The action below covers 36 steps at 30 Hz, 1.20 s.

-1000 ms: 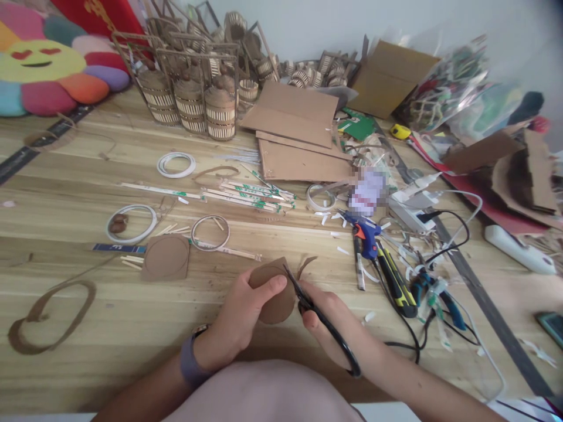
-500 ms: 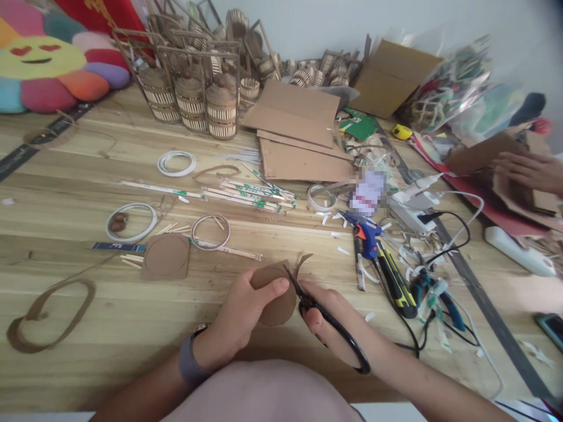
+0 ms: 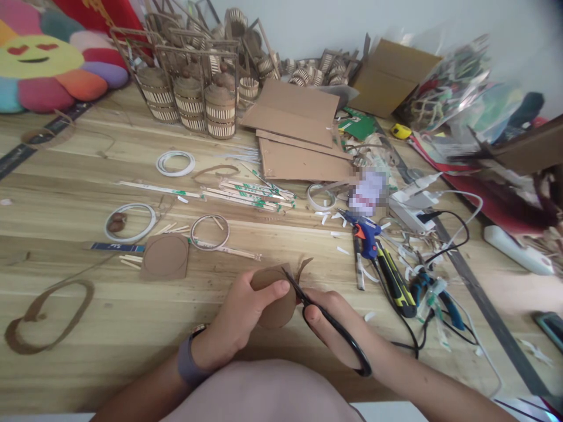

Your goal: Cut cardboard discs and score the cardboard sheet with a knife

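Nearest, at the middle of the table's near side, the left hand (image 3: 244, 313) is closed on a brown cardboard piece (image 3: 278, 312), its thumb pressed flat on top and the other fingers hidden beneath. The right hand (image 3: 333, 319) curls around the handles of black scissors (image 3: 361, 364), whose blades meet the right edge of that piece; a thin strip (image 3: 302, 269) curls up just beyond them. How far the blades are apart, I cannot tell. Left of the hands lies a loop of brown band (image 3: 13, 335), and a little farther off, a cardboard square (image 3: 165, 257) marked with a circle. To the right are a yellow-and-black cutter (image 3: 396, 281) and, touching or close by it, a blue glue gun (image 3: 368, 237). Farther back, cardboard sheets (image 3: 299, 111) overlap in the middle, with lidded slatted containers (image 3: 220, 114) to their left and an open box (image 3: 391, 76) to the right.
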### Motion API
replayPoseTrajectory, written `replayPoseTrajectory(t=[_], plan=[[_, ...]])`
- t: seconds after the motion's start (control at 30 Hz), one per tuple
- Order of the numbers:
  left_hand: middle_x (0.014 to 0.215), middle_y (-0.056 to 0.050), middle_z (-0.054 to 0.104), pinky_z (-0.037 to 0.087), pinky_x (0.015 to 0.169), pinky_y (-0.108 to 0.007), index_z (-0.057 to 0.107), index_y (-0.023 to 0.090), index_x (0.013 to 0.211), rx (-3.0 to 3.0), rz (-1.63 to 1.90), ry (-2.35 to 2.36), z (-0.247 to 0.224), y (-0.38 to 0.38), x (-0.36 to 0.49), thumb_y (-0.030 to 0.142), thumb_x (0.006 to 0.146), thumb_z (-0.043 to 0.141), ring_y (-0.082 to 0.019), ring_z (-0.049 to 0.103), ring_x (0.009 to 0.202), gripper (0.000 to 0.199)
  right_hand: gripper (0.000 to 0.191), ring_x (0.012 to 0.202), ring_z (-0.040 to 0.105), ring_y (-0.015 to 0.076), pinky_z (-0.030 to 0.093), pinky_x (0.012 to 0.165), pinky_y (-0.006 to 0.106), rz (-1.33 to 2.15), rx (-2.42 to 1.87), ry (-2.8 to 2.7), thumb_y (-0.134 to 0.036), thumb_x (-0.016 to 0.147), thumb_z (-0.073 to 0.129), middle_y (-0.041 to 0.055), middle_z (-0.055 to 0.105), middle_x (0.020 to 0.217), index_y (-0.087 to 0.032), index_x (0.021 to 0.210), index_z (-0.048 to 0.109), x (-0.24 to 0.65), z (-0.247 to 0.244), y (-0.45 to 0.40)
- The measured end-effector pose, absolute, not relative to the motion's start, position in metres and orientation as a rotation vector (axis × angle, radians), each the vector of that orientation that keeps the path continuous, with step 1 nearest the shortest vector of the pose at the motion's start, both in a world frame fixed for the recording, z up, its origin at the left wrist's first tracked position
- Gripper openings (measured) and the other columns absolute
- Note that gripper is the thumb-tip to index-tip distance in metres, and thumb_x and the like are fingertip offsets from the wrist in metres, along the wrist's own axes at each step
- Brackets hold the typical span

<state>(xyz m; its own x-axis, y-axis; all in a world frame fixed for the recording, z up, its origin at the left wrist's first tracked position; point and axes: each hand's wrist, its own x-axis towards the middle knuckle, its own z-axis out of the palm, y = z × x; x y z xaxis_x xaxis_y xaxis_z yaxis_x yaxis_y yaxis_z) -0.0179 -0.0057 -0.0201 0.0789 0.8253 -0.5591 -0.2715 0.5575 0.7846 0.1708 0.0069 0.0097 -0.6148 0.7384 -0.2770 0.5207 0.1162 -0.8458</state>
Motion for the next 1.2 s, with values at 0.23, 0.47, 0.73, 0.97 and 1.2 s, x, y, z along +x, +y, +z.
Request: replayPoseTrajectory(t=[0.23,0.47,0.73,0.97,1.2], plan=[[0.106,-0.008,0.082,0.055,0.089,-0.039,0.076,0.017,0.101,0.641,0.893,1.273,-0.021,-0.008,-0.019,0.049,0.072,0.078,-0.031,0.074,0.101,0.043,0.074,0.063,0.043,0.0135,0.038,0.059,0.027,1.481,-1.254,-2.193,-0.083,0.094,0.024,0.0001,0.054,0.070,-0.018,0.086,0.058,0.173,0.005,0.009],[0.103,-0.005,0.082,0.054,0.090,-0.038,0.076,0.019,0.101,0.721,0.882,1.329,-0.016,-0.003,-0.019,0.046,0.070,0.075,-0.030,0.073,0.102,0.041,0.086,0.057,0.041,0.0131,0.032,0.050,0.025,1.458,-1.319,-2.155,-0.096,0.080,0.030,-0.0026,0.049,0.065,-0.018,0.096,0.061,0.179,0.005,0.013],[0.102,-0.005,0.082,0.054,0.088,-0.039,0.077,0.020,0.098,0.663,0.874,1.296,-0.018,-0.006,-0.017,0.046,0.068,0.076,-0.030,0.073,0.101,0.039,0.075,0.058,0.044,0.0137,0.031,0.049,0.025,1.491,-1.334,-2.182,-0.096,0.080,0.031,-0.0017,0.047,0.064,-0.023,0.076,0.046,0.174,0.009,0.020],[0.098,-0.005,0.082,0.054,0.086,-0.038,0.077,0.021,0.093,0.616,0.878,1.297,-0.018,-0.005,-0.016,0.042,0.067,0.079,-0.030,0.074,0.099,0.034,0.078,0.058,0.041,0.0125,0.031,0.051,0.026,1.504,-1.276,-2.235,-0.097,0.080,0.028,-0.0014,0.047,0.069,-0.021,0.077,0.049,0.173,0.009,0.026],[0.097,-0.005,0.082,0.054,0.087,-0.039,0.077,0.021,0.091,0.623,0.876,1.246,-0.019,-0.005,-0.017,0.042,0.067,0.079,-0.031,0.074,0.099,0.032,0.072,0.059,0.034,0.0113,0.029,0.052,0.025,1.527,-1.195,-2.228,-0.090,0.088,0.029,-0.0034,0.041,0.067,-0.021,0.074,0.046,0.173,0.011,0.025]])
